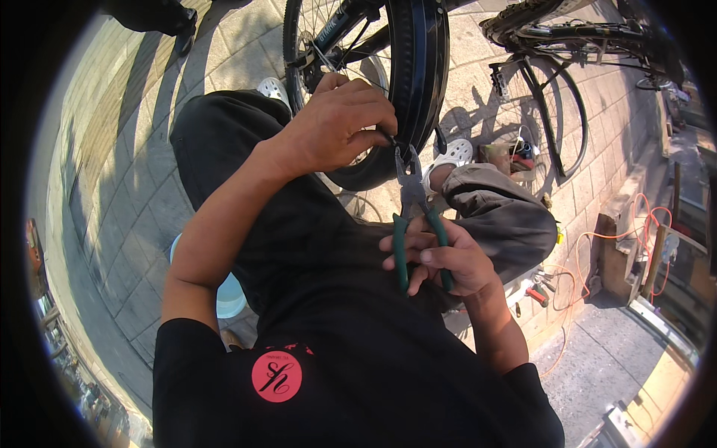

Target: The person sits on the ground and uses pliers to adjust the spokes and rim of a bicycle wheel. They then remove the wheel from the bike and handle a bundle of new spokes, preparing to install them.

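Observation:
My left hand (pixel 336 126) pinches a small dark piece (pixel 386 137) between thumb and fingertips, close against the bicycle wheel; what the piece is cannot be made out. In my right hand (pixel 456 257) is a pair of pliers (pixel 413 190) with green handles, held from below with the fingers around and between the grips. The plier jaws are spread apart and point up, just beside that dark piece. Right in front stands the bicycle's wheel with a black mudguard (pixel 420 73) over the tire. The fork (pixel 339 28) rises to its left.
A second bicycle (pixel 582 36) stands at the upper right. An orange cord (pixel 591 234) runs along the right, near a red-handled tool (pixel 538 295). A light-blue bucket (pixel 231 297) sits by my left side. Another person's leg (pixel 162 17) shows at the upper left.

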The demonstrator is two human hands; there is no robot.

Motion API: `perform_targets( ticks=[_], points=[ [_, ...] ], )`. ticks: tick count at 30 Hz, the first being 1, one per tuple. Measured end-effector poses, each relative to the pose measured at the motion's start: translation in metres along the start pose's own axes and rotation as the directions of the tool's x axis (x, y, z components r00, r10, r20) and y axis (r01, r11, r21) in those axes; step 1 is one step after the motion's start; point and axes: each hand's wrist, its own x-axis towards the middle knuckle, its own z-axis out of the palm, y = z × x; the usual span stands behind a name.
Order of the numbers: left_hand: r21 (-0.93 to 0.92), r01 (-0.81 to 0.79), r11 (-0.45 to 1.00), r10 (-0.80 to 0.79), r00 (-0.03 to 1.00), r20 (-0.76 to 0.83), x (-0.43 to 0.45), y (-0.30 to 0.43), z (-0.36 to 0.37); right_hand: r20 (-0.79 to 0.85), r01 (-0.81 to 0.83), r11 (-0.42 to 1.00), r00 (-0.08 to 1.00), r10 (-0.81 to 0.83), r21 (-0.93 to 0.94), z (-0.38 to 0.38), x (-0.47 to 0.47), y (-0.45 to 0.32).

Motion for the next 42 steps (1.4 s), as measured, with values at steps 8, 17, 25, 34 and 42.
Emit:
perform_targets(
  ticks=[8, 17, 25, 34, 42],
  points=[
    [0.021, 0.054, 0.998, -0.045, 0.95, -0.311, -0.012, -0.002, 0.001, -0.015, -0.034, 0.99, 0.999, 0.032, -0.136, 0.008, 0.007, -0.012],
    [-0.864, 0.377, 0.333, -0.864, 0.488, -0.121, -0.019, -0.03, 0.027, -0.036, -0.033, 0.979, 0.999, 0.026, -0.2, 0.015, 0.015, -0.032],
    [-0.953, 0.295, -0.068, -0.874, 0.444, 0.199, -0.009, -0.032, 0.022, 0.0, -0.038, 0.998, 0.999, 0.038, -0.056, 0.004, 0.011, -0.029],
    [-0.96, 0.005, -0.28, -0.845, 0.474, 0.249, 0.011, -0.03, 0.029, -0.002, -0.075, 0.996, 0.997, 0.076, 0.05, 0.013, 0.014, -0.034],
    [-0.925, -0.145, -0.351, -0.823, 0.519, 0.231, 0.018, -0.038, 0.041, -0.125, -0.247, 0.957, 0.965, 0.229, -0.154, 0.032, 0.005, -0.052]
  ],
)
